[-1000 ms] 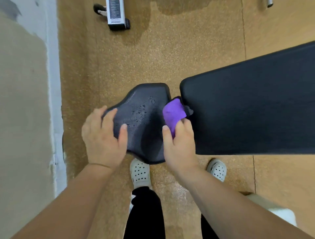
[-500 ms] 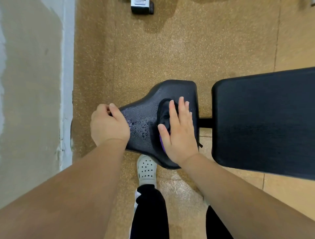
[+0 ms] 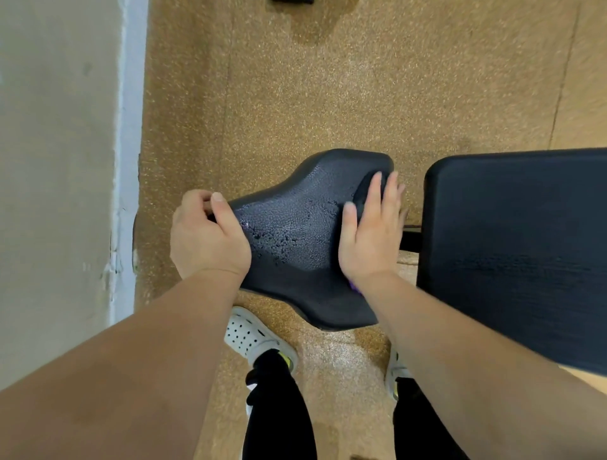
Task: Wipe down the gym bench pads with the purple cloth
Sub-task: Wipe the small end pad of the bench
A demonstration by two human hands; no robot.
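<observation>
The black seat pad [image 3: 295, 230] of the gym bench lies in the middle of the view, wet with droplets near its narrow left end. My left hand [image 3: 207, 236] grips that narrow end, thumb over the top. My right hand [image 3: 371, 233] lies flat with straight fingers on the pad's right side, pressing the purple cloth [image 3: 355, 286] beneath it; only a small purple sliver shows by my wrist. The long black back pad [image 3: 512, 249] lies to the right, across a narrow gap.
A tan speckled rubber floor [image 3: 328, 98] surrounds the bench. A grey wall with a pale baseboard [image 3: 128, 164] runs down the left. My feet in white perforated clogs [image 3: 253, 335] stand just below the seat pad. A dark equipment base [image 3: 292, 1] sits at the top edge.
My right hand went from gripping the cloth at the gap between pads to lying flat over it on the seat pad. My left hand curled around the pad's narrow end.
</observation>
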